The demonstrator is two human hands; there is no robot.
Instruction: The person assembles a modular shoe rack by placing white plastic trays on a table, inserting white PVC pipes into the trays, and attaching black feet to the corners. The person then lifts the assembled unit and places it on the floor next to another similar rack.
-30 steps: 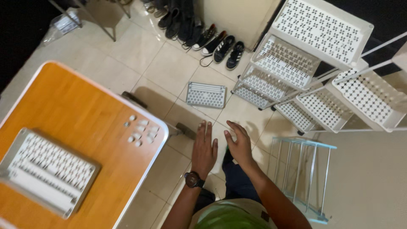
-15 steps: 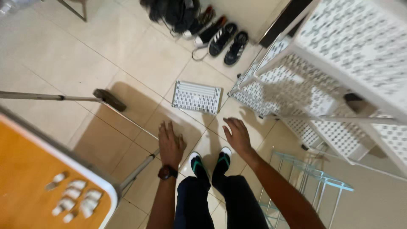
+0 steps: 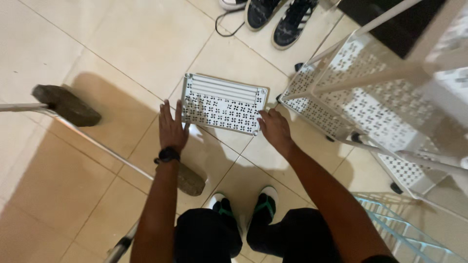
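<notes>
**Both hands reaching a white perforated panel on the floor**

At far left, a metal table leg (image 3: 73, 136) with rubber feet is lying across the tiled floor (image 3: 122, 44). The left hand (image 3: 171, 127), wearing a dark wristwatch (image 3: 167, 155), is spreading open and flat, its fingertips touching the panel's left edge. The white perforated panel (image 3: 223, 103) is lying flat on the tiles between both hands. The right hand (image 3: 274, 129) is opening loosely at the panel's lower right corner. A white perforated rack (image 3: 341, 92) is standing just beside it, with black sneakers (image 3: 278, 17) above.
</notes>
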